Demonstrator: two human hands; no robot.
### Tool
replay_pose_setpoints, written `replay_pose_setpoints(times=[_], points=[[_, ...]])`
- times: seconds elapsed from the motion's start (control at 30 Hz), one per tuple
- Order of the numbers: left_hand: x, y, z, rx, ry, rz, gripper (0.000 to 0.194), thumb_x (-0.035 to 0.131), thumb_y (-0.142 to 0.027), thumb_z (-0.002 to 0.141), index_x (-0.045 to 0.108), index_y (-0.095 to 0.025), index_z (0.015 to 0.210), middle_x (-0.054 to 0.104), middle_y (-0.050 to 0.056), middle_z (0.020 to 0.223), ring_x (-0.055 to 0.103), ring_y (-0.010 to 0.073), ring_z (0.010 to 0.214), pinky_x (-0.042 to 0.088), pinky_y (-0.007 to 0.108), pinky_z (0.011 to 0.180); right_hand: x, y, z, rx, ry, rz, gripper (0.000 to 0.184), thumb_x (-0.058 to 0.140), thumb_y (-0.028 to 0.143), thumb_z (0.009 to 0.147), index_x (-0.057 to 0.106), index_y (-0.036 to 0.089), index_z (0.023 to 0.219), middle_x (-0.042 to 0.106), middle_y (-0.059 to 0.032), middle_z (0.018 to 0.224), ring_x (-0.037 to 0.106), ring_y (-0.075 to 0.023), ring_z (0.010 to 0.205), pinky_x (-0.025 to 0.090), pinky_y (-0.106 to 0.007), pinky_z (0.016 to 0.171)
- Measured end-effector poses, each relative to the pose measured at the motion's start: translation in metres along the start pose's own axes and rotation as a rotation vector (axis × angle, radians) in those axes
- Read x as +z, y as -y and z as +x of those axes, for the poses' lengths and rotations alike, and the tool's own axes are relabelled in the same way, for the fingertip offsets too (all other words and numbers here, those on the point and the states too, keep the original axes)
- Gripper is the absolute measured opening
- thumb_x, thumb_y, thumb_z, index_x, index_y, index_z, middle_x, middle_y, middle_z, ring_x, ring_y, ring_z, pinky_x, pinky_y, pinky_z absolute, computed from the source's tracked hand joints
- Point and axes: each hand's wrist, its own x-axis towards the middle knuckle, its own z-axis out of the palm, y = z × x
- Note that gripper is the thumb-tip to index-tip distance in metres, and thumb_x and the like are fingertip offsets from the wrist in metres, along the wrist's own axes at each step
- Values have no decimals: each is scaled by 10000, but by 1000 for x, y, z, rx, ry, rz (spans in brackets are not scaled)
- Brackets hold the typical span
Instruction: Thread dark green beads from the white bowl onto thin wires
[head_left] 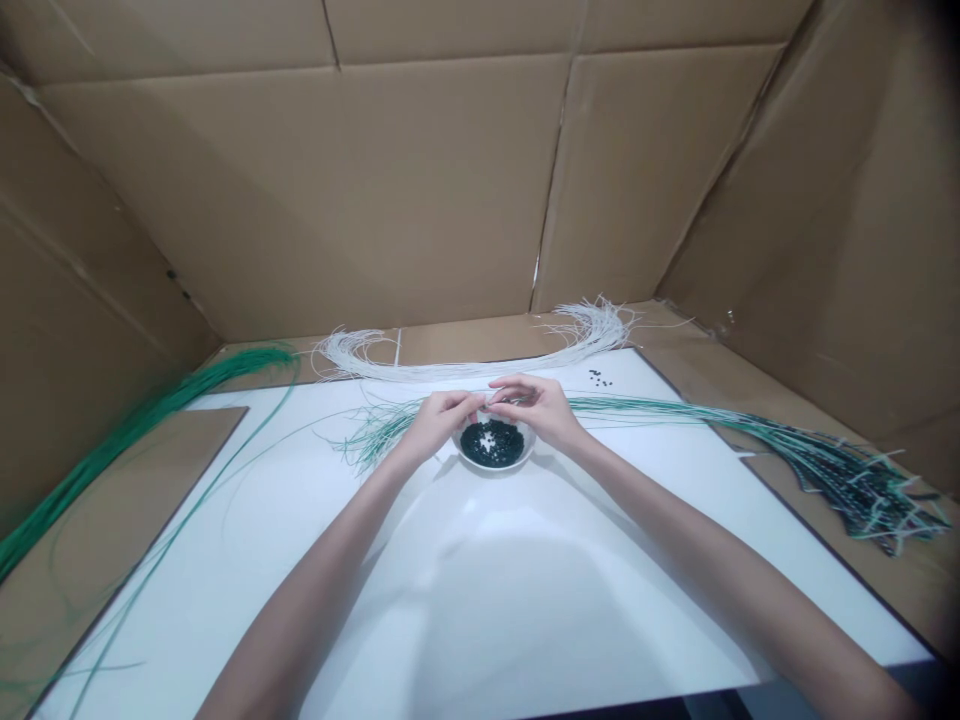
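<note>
My left hand point(441, 420) and my right hand point(544, 408) meet above a small white bowl point(493, 467) on the white table. Dark small beads point(510, 446) fill the bowl, with a pale patch showing among them. The left thumb and forefinger are pinched together at the bowl's far rim. Opposite them, the right thumb and fingertips also close in a pinch, almost touching the left ones. What lies between the fingertips is too small to make out. Behind both hands runs a bundle of thin green strands point(645, 406).
The bundle's right end point(855, 485) carries dark beading and pale tips. White strands point(465, 373) curve along the back. A thick green bundle point(142, 425) lies at left, with loose strands trailing forward. Several dark beads point(598, 378) lie behind my right hand. Cardboard walls point(450, 190) enclose the table.
</note>
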Motion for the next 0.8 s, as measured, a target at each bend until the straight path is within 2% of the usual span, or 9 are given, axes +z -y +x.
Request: replay_pose_setpoints(times=[0.17, 0.37, 0.57, 0.8], points=[[-5, -3, 0, -26, -11, -81, 206, 553, -323, 708, 628, -142, 772, 625, 19, 758, 533, 135, 703, 384, 225, 635, -7, 3, 3, -42, -46, -3, 360, 733, 292, 562, 640, 151, 880, 672, -53, 722, 615, -149, 625, 482, -228, 479], [-13, -7, -1, -30, -7, -89, 256, 523, -347, 726, 646, -132, 788, 628, 37, 745, 513, 131, 667, 396, 239, 650, -14, 12, 5, -55, -98, -16, 348, 733, 290, 556, 638, 158, 865, 671, -49, 732, 608, -151, 640, 484, -238, 490], [-23, -1, 2, -109, 103, -177, 316, 470, -264, 729, 620, -126, 970, 666, 81, 900, 502, 115, 623, 410, 255, 636, -25, 13, 10, -57, -184, -13, 342, 739, 268, 545, 631, 157, 851, 660, -29, 704, 581, -124, 607, 473, -227, 488], [-21, 1, 2, -86, 29, -61, 253, 545, -325, 701, 637, -123, 823, 673, 70, 785, 515, 124, 627, 376, 239, 583, -29, 7, 13, -54, -194, -30, 357, 737, 283, 546, 625, 152, 858, 658, -30, 704, 576, -122, 603, 473, -226, 482]])
